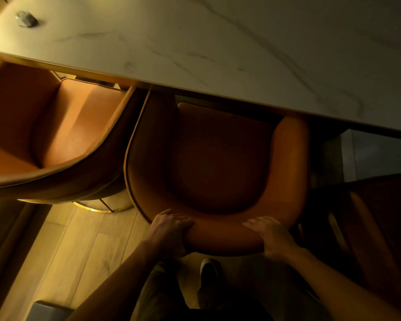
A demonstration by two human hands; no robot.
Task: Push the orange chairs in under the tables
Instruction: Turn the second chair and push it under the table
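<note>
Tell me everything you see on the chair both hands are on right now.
The middle orange chair is a tub-shaped seat with a curved back wrapping into low arms, covered in what looks like smooth leather with dark piping. It stands upright on the wood floor, its front edge tucked under the marble table. The left hand and right hand grip its back rim.
</note>
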